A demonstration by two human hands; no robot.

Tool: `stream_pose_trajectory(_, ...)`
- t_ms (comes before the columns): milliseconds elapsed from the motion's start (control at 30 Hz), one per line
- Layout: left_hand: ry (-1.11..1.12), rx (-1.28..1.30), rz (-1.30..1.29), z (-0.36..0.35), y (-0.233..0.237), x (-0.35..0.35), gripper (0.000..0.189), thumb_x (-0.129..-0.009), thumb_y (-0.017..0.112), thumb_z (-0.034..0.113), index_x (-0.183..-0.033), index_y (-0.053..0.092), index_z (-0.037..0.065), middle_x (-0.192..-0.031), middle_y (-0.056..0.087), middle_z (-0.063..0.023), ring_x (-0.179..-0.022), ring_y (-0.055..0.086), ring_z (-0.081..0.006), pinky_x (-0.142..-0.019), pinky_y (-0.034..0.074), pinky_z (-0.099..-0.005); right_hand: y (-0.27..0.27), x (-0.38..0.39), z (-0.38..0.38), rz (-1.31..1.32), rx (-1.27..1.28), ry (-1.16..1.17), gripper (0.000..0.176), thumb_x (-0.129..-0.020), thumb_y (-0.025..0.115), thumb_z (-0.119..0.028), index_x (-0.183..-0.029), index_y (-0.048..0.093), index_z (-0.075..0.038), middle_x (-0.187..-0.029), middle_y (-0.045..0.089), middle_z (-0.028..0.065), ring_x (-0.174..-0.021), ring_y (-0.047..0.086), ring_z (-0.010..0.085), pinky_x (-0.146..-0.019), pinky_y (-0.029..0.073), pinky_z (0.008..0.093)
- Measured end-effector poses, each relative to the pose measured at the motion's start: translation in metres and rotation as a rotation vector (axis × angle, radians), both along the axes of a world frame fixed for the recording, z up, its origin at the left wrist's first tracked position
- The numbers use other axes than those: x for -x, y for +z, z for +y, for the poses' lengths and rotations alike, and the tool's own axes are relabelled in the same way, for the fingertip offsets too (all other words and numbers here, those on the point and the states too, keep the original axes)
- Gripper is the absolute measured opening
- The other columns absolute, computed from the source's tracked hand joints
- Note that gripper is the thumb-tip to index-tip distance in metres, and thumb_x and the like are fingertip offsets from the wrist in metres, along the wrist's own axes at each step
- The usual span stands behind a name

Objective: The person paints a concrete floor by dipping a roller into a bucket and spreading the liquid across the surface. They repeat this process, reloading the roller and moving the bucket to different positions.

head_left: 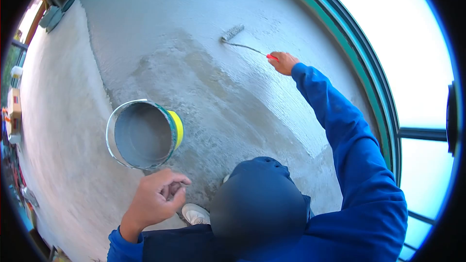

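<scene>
My right hand (285, 63) is stretched out to the right, closed round the red handle of a paint roller (234, 33). The roller's grey, wet sleeve rests on the floor, joined to the handle by a thin bent rod. My left hand (158, 198) hovers low at the left, fingers loosely curled, thumb and index finger apart, with nothing in it. Just beyond it stands a bucket (176, 128) with a yellow and green outside and a raised wire handle. Grey liquid coating (148, 135) fills part of it.
Wet grey coating (145, 9) covers the far floor and a strip along the right. Drier, patchy concrete (213, 111) lies nearer. A green-framed window edge (359, 53) curves along the right. Boxes (14, 111) line the far left. My shoe (195, 213) is beside the bucket.
</scene>
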State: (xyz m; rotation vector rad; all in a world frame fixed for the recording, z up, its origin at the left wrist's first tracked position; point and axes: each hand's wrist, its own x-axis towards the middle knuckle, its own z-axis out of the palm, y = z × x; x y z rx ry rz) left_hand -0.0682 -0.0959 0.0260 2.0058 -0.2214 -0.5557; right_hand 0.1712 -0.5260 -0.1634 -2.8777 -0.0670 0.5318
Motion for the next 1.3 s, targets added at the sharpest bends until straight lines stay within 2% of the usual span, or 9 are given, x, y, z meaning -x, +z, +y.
stream_pose_trajectory(100,-0.001,0.037,0.094,0.007,-0.001,-0.004,0.018,-0.07,0.067,-0.001,-0.088,0.067,0.003,-0.063,0.053,-0.0005,-0.048,0.04,-0.0038,-0.047,0.033,-0.0201,-0.015,-0.066,0.044,-0.036,-0.025,0.026,0.034,-0.089,0.049,-0.041,-0.107,0.064,-0.016,-0.103,0.066,0.0158,-0.098,0.062,0.0364,-0.084,0.048,0.0467)
stream_pose_trajectory(367,-0.005,0.088,0.031,0.023,-0.011,-0.006,0.019,-0.07,0.068,0.002,-0.089,0.068,0.006,-0.064,0.053,-0.0027,-0.049,0.045,-0.0101,-0.046,0.035,-0.0232,-0.032,-0.207,0.177,-0.2,0.006,0.097,0.035,-0.087,0.049,-0.036,-0.108,0.064,-0.012,-0.112,0.064,0.0161,-0.106,0.059,0.0369,-0.089,0.046,0.046)
stream_pose_trajectory(467,-0.041,0.048,0.12,0.031,-0.005,-0.009,0.021,-0.072,0.066,0.002,-0.093,0.066,0.007,-0.07,0.055,-0.0045,-0.058,0.056,-0.0153,-0.053,0.045,-0.026,-0.005,-0.218,0.217,-0.338,-0.103,0.11,0.031,-0.086,0.05,-0.031,-0.11,0.064,-0.015,-0.107,0.065,0.0172,-0.1,0.061,0.0385,-0.088,0.047,0.0458)
stream_pose_trajectory(567,-0.042,0.048,0.102,0.034,-0.009,-0.007,0.021,-0.072,0.066,0.002,-0.093,0.065,0.007,-0.07,0.056,-0.0048,-0.059,0.057,-0.0157,-0.054,0.046,-0.0267,0.004,-0.224,0.242,-0.312,-0.059,0.127,0.031,-0.083,0.051,-0.021,-0.112,0.062,-0.018,-0.111,0.065,0.0141,-0.104,0.06,0.0345,-0.087,0.048,0.0456)
stream_pose_trajectory(700,-0.048,0.049,0.087,0.033,-0.009,-0.005,0.021,-0.072,0.066,0.002,-0.092,0.065,0.008,-0.071,0.056,-0.0051,-0.06,0.058,-0.0171,-0.054,0.047,-0.0272,-0.003,-0.222,0.237,-0.29,-0.065,0.166,0.031,-0.083,0.053,-0.021,-0.112,0.063,-0.019,-0.111,0.065,0.0137,-0.105,0.06,0.0349,-0.087,0.048,0.0451)
stream_pose_trajectory(867,-0.054,0.028,0.018,0.029,-0.004,0.0,0.02,-0.072,0.066,0.001,-0.09,0.065,0.008,-0.072,0.056,-0.0054,-0.06,0.058,-0.0178,-0.055,0.047,-0.0275,-0.023,-0.168,0.17,-0.259,-0.176,0.135,0.03,-0.084,0.053,-0.022,-0.112,0.063,-0.018,-0.106,0.065,0.0163,-0.102,0.06,0.0368,-0.086,0.048,0.0454)
stream_pose_trajectory(1033,-0.106,-0.002,-0.022,0.012,0.008,0.004,0.021,-0.071,0.065,0.0,-0.09,0.064,0.008,-0.07,0.056,-0.0056,-0.059,0.058,-0.0183,-0.054,0.046,-0.0281,-0.012,-0.042,0.068,-0.172,-0.232,0.105,0.029,-0.086,0.052,-0.024,-0.114,0.059,-0.018,-0.1,0.064,0.0212,-0.095,0.061,0.0409,-0.081,0.048,0.0485)
stream_pose_trajectory(1167,-0.132,-0.017,-0.043,-0.005,0.016,0.011,0.021,-0.07,0.066,0.0,-0.09,0.065,0.008,-0.068,0.054,-0.0058,-0.057,0.056,-0.0175,-0.053,0.045,-0.0277,0.01,0.064,-0.009,-0.109,-0.205,0.022,0.03,-0.087,0.055,-0.023,-0.117,0.057,-0.017,-0.1,0.065,0.0201,-0.094,0.061,0.0405,-0.08,0.048,0.0483)
stream_pose_trajectory(1300,-0.145,-0.066,-0.044,-0.022,0.021,0.015,0.021,-0.069,0.065,-0.002,-0.088,0.065,0.007,-0.066,0.053,-0.0053,-0.053,0.05,-0.0142,-0.048,0.039,-0.0259,0.023,0.161,-0.075,0.009,-0.184,-0.112,0.032,-0.089,0.056,-0.024,-0.12,0.055,-0.017,-0.103,0.064,0.0194,-0.095,0.061,0.0389,-0.082,0.048,0.0465)
